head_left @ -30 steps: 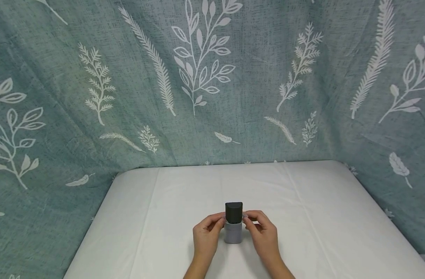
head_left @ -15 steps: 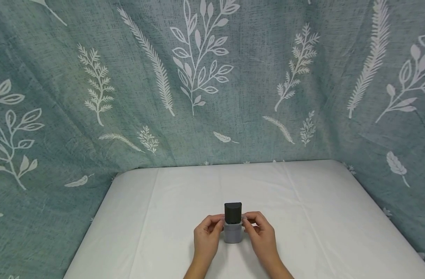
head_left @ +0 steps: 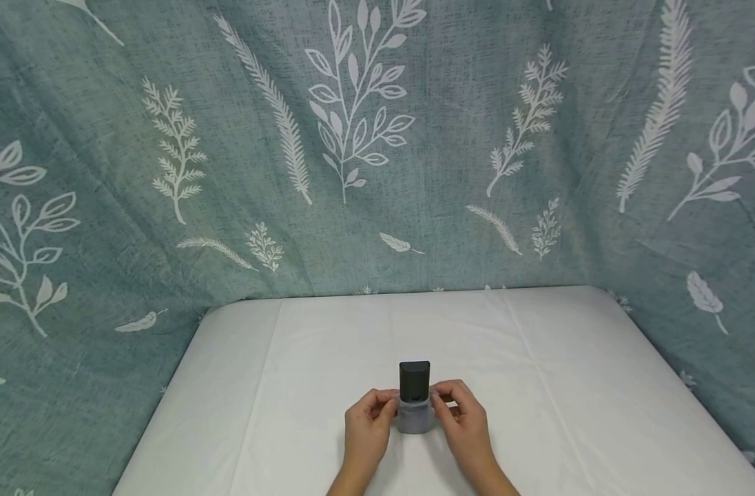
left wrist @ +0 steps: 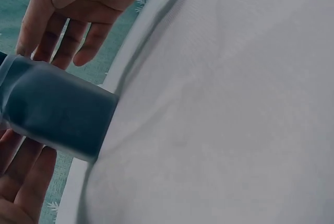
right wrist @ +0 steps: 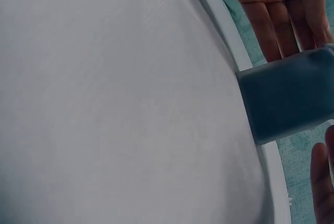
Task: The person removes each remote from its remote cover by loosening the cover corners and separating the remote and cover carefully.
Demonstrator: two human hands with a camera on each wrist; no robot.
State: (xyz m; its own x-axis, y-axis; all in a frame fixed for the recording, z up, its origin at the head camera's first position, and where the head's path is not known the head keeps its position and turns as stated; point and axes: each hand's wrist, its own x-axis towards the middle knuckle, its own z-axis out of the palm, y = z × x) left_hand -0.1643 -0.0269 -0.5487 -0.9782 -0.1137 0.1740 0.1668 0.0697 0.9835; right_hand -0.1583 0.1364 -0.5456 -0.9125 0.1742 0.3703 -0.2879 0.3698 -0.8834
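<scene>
A black block (head_left: 415, 380) with a rounded top stands upright in a snug grey sleeve (head_left: 415, 417) on the table. My left hand (head_left: 366, 424) pinches the sleeve's upper rim from the left with thumb and index finger. My right hand (head_left: 466, 424) pinches the same rim on the opposite side. Under the rim the sleeve looks creased. Close up, the sleeve (left wrist: 57, 109) looks smooth and blue-grey in the left wrist view, its flat base at the cloth. In the right wrist view the sleeve (right wrist: 289, 98) runs out of frame, so the block is hidden there.
A white cloth (head_left: 328, 344) covers the table, with faint fold lines. Behind and at both sides hangs a green-blue curtain (head_left: 439, 227) printed with white leaves.
Both hands have moved slightly down, bringing the sleeve's rim lower. A little more of the black block shows, and the sleeve has become more creased.
</scene>
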